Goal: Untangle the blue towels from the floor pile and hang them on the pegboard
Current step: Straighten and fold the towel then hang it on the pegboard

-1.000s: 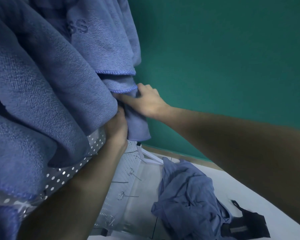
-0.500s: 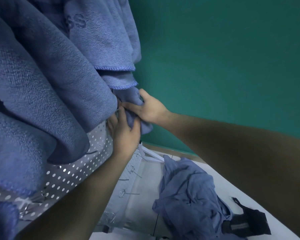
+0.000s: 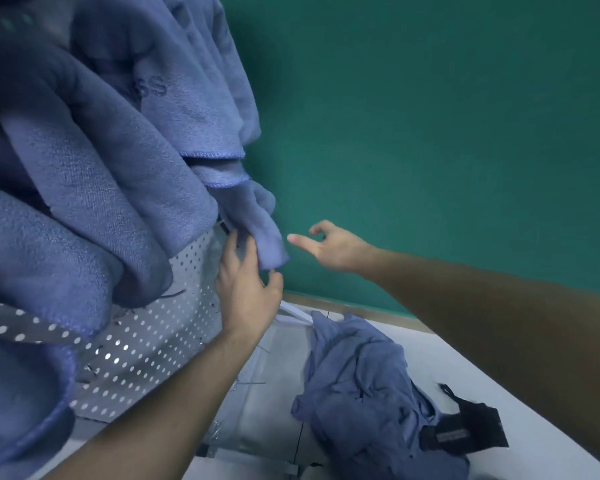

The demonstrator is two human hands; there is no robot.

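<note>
Against the pegboard (image 3: 146, 344), the left hand (image 3: 246, 289) touches a hung blue towel (image 3: 257, 223) with loose fingers; the right hand (image 3: 329, 247) hovers spread, holding nothing. Soft, limp cloth: the floor pile (image 3: 364, 386) is probably best lifted by a hemmed corner.

A black bag (image 3: 471, 427) lies on the white floor (image 3: 388, 334) — green wall (image 3: 430, 133) behind.

two hands: left hand (image 3: 245, 289), right hand (image 3: 333, 249). one pegboard (image 3: 146, 348). one floor pile of blue towels (image 3: 364, 386). one black strap thing (image 3: 471, 427). hanging towels (image 3: 94, 174) overlap, exact count unclear, several.
</note>
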